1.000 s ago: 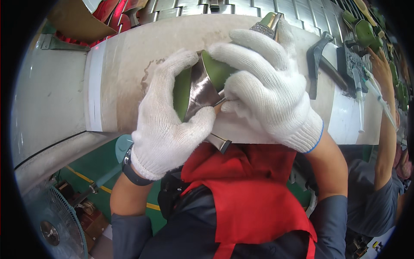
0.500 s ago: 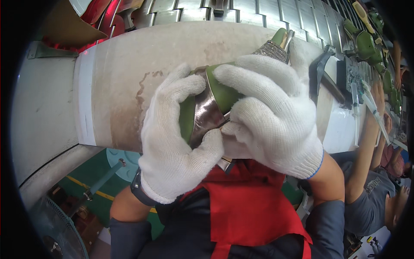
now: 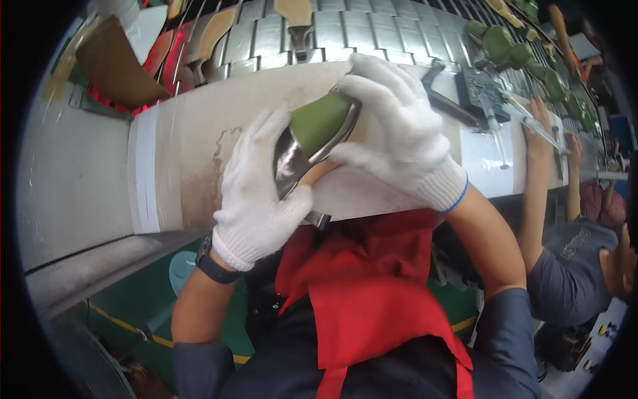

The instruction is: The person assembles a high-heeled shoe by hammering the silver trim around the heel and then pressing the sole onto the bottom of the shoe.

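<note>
A green shoe last (image 3: pixel 320 125) with a shiny dark metallic shoe upper (image 3: pixel 290 161) around it is held tilted between both my white-gloved hands. My left hand (image 3: pixel 251 193) cups the lower-left end, fingers along the far side and thumb near the edge. My right hand (image 3: pixel 404 126) closes on the upper-right end, with fingertips over the top and thumb at the near side. A tan strip (image 3: pixel 318 172), perhaps the sole edge, shows between the thumbs. A small metal end (image 3: pixel 319 219) sticks out below my left thumb; its kind is hidden.
A pale worn work surface (image 3: pixel 193 146) lies under the hands, before a slatted metal conveyor (image 3: pixel 266 41) carrying shoe parts. To the right are a dark metal hand tool (image 3: pixel 455 110), syringes (image 3: pixel 492 113) and more green lasts (image 3: pixel 505 48). A co-worker's arm (image 3: pixel 537 156) reaches in there.
The last has been turned and its sparkly strap end no longer shows. My right hand has shifted up and left to the last's upper end. The whole view has shifted a little.
</note>
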A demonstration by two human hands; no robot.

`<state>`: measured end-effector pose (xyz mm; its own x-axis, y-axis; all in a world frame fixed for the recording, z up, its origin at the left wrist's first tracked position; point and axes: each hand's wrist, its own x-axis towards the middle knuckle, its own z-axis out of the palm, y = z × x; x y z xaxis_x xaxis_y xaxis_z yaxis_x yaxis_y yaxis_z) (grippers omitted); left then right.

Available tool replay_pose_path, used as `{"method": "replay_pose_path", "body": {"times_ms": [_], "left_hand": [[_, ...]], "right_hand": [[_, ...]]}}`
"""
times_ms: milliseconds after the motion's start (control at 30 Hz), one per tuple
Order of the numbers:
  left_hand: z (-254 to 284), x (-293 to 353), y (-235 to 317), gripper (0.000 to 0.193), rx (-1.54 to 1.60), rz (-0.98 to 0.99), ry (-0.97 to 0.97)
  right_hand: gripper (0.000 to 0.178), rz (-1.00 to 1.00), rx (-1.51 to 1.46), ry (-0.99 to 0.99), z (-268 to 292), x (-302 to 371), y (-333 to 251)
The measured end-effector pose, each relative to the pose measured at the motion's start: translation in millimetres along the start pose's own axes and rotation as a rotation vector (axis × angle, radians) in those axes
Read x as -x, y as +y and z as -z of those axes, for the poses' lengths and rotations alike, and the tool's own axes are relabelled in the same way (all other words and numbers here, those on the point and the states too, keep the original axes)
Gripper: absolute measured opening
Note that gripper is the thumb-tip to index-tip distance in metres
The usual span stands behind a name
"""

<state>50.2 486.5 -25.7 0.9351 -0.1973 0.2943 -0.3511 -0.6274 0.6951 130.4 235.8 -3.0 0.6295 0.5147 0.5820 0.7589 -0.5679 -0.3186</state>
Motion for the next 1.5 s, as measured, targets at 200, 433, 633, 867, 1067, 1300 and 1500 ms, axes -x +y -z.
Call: {"method": "replay_pose_path", "body": {"times_ms": [200, 433, 633, 867, 1067, 1300, 1500], "left_hand": [[13.9, 16.9, 11.9, 0.083, -0.027, 0.038, -0.134], [2.8, -34.1, 25.0, 0.102, -0.152, -0.188, -0.232], [-2.3, -51.8, 31.1, 0.109, -0.053, -0.094, -0.429], [-1.4, -41.4, 29.1, 0.109, -0.109, -0.073, -0.345], [0.4, -45.7, 24.9, 0.112, -0.088, -0.077, -0.39], [0.6, -40.6, 20.7, 0.111, -0.147, -0.073, -0.358], [0.6, -44.3, 14.1, 0.109, -0.146, -0.164, -0.333]], "right_hand": [[0.034, -0.526, 0.159, 0.098, 57.6, 71.4, 56.0], [0.06, -0.219, 0.387, -0.116, 40.9, 67.9, 53.0], [0.045, -0.447, 0.345, -0.199, 35.7, 53.2, 37.0], [0.045, -0.363, -0.403, 0.039, 43.4, 67.2, -30.5], [0.034, -0.651, -1.13, 0.307, 26.6, 56.5, -46.5], [0.029, -0.602, -0.796, 0.019, 29.6, 32.2, -34.3], [0.025, -0.485, -0.52, -0.286, 41.4, 14.5, -10.7]]}}
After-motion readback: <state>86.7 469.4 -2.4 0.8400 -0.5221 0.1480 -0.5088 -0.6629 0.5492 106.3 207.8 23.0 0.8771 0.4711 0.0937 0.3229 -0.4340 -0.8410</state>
